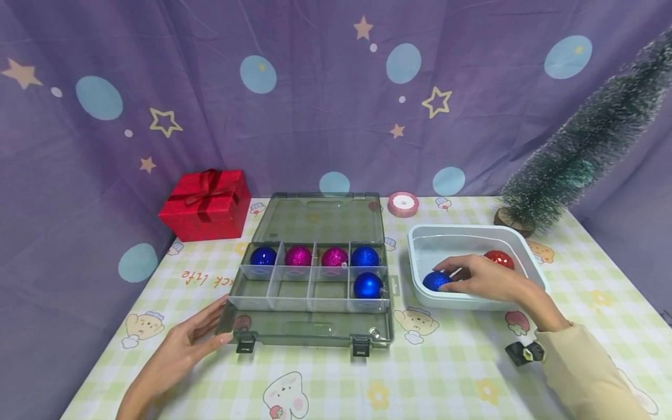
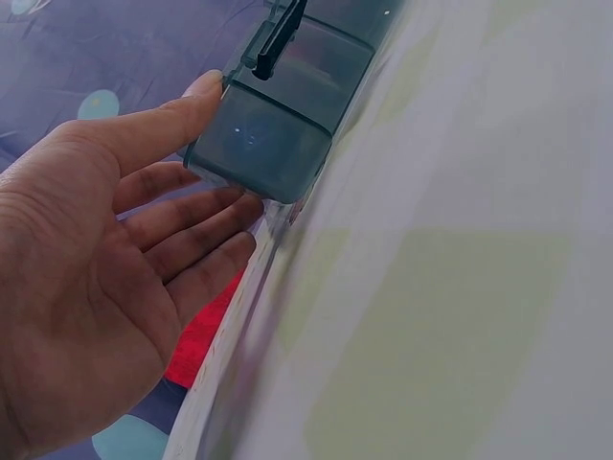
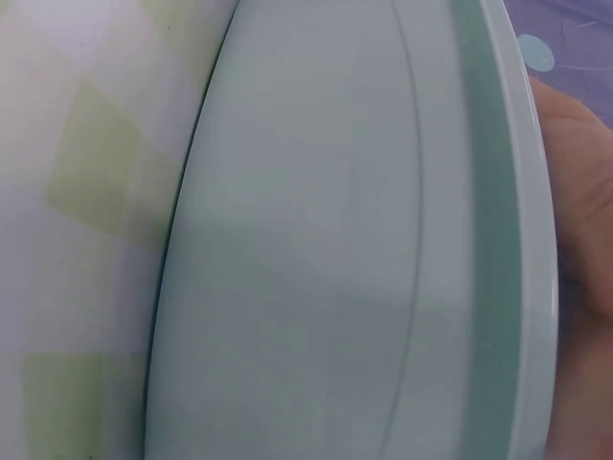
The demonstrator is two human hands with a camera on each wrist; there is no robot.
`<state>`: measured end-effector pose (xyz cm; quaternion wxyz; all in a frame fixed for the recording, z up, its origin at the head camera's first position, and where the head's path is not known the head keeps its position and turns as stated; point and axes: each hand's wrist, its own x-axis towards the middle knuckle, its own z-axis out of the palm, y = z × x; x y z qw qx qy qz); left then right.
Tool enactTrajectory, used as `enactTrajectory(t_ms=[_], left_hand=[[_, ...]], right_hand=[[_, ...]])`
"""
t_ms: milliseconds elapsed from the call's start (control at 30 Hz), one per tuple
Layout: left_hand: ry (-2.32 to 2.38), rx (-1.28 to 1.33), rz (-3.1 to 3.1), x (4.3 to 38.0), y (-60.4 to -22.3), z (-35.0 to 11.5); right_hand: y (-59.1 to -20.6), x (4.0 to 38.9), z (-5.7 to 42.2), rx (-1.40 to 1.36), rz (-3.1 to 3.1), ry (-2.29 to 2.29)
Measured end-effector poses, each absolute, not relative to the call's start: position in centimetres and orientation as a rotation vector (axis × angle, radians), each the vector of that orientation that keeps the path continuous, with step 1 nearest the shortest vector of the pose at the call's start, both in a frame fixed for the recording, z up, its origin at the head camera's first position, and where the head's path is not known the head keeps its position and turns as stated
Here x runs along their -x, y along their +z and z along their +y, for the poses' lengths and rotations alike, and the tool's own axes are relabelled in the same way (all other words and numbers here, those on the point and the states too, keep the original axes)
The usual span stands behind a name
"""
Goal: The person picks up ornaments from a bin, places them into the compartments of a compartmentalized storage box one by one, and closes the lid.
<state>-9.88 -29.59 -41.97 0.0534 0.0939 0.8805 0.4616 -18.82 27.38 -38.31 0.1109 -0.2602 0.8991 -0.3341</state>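
My right hand [image 1: 475, 274] reaches into a pale blue plastic tub [image 1: 420, 251] and holds a blue glitter bauble [image 1: 436, 282] between thumb and fingers. Behind that hand a red bauble [image 1: 499, 258] is partly visible in the tub. In the right wrist view the tub wall [image 3: 306, 230] covers most of the hand. At the front left corner of a clear grey divided case [image 1: 310, 324], my left hand [image 1: 181, 344] touches its side with thumb and fairly straight fingers. The case's lid lies back. Its back row holds glossy blue, two magenta and glittery blue baubles; a matte blue bauble [image 1: 368, 285] sits in front at right.
A red gift box [image 1: 207, 207] stands at the back left. Behind the case lies a roll of pink ribbon [image 1: 403, 204]. A small frosted tree [image 1: 572, 157] on a wooden base rises behind the tub at right. A purple curtain [image 1: 315, 116] hangs along the back.
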Motion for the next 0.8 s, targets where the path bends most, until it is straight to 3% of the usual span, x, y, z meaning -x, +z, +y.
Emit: enactTrajectory(t_ms=[800], left_hand=[[1.402,-0.266,2.679,9.9,-42.0,-29.6]], right_hand=[[-36.9,18.7,27.8,0.706,2.76,-1.212]])
